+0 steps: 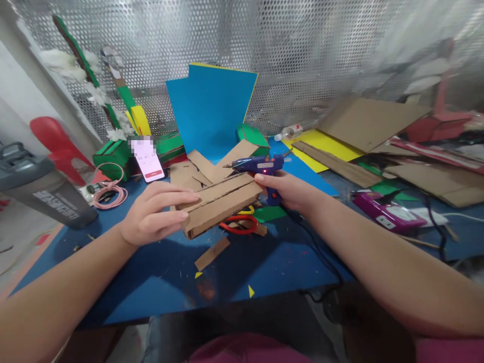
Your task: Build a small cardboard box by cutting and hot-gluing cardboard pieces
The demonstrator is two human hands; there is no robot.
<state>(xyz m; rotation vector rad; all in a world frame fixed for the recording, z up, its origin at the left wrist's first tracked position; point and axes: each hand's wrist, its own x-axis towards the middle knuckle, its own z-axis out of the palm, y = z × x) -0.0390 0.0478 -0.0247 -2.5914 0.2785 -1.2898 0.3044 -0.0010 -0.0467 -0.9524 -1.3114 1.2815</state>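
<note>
My left hand (157,214) grips the left end of a narrow cardboard box (223,199), fingers on top, tilted above the table. A dark seam runs along its upper face. My right hand (283,186) holds a blue hot glue gun (260,164), nozzle pointing left and a small red light lit. The right thumb also touches the box's right end; the other right fingers are mostly hidden. Beneath the box are red-handled scissors (242,225) and a yellow handle loop. Loose cardboard pieces (209,171) lie behind it.
A shaker bottle (49,186), a pink coiled cable (110,194) and a phone (149,164) stand or lie left. Blue sheets (215,111) lean on the perforated metal panel. Cardboard sheets (368,121) and a purple power strip (389,212) are right. A black cord (321,254) crosses the table.
</note>
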